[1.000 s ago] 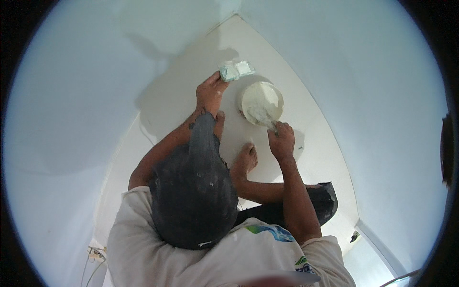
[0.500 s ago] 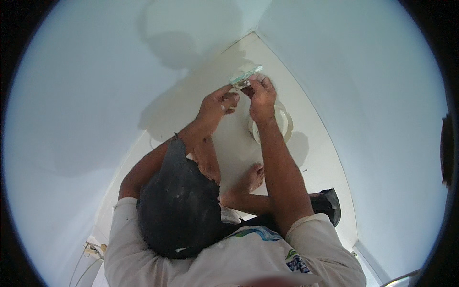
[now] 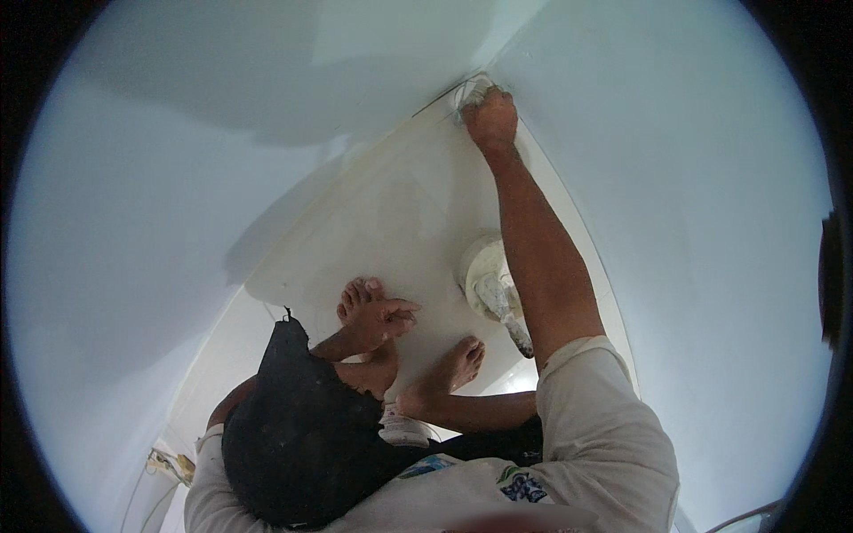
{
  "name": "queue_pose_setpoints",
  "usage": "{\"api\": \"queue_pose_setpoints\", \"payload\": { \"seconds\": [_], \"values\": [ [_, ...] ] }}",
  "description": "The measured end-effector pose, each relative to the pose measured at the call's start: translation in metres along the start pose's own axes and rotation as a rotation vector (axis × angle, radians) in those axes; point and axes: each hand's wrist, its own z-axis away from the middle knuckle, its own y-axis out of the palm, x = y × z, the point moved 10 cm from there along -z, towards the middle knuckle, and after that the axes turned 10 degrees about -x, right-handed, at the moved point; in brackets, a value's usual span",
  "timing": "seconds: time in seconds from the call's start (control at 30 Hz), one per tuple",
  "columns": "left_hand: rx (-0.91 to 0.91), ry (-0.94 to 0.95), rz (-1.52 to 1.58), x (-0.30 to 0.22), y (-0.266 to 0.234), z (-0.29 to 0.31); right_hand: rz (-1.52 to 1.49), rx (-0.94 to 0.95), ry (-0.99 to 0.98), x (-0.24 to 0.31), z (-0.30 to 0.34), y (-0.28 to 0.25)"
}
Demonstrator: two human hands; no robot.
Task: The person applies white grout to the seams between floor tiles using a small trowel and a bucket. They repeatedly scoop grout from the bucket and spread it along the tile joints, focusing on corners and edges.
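Observation:
My right hand [image 3: 491, 118] is stretched far forward into the corner where two walls meet. Its fingers are closed round a thin pale flat piece [image 3: 466, 92], whose exact kind I cannot make out. The piece is at the base of the corner, partly covered by the fingers. Beside my right forearm stands a round off-white tub [image 3: 471, 263], with a whitish-smeared, dark-handled tool [image 3: 498, 302] leaning at its near side. Just over my left foot, my left hand [image 3: 380, 322] hangs past the knee, its fingers partly spread and empty.
Pale walls rise on the left [image 3: 160, 195] and right [image 3: 693, 213], narrowing to the far corner. My bare feet [image 3: 462, 362] rest on the light floor [image 3: 373, 222] between them. Some cable [image 3: 160, 462] lies at the lower left.
My right hand has moved forward into the corner with the pale piece. The left hand has come away from it and back toward my knee. The smeared tool at the tub now shows.

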Motion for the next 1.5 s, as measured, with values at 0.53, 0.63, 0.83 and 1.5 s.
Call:
{"api": "queue_pose_setpoints", "payload": {
  "seconds": [0.53,0.63,0.83,1.5],
  "values": [
    [0.178,-0.385,0.492,0.016,0.015,0.020,-0.126,0.361,-0.365,-0.004,0.046,0.029],
    [0.178,-0.405,0.518,0.015,0.017,0.024,-0.075,0.090,-0.252,-0.015,0.034,0.006],
    [0.186,-0.424,0.536,0.010,0.017,0.028,-0.235,0.273,-0.416,0.007,0.054,0.013],
    [0.205,-0.485,0.593,0.005,0.020,0.043,0.106,0.268,-0.165,0.014,0.009,0.006]
  ]
}}
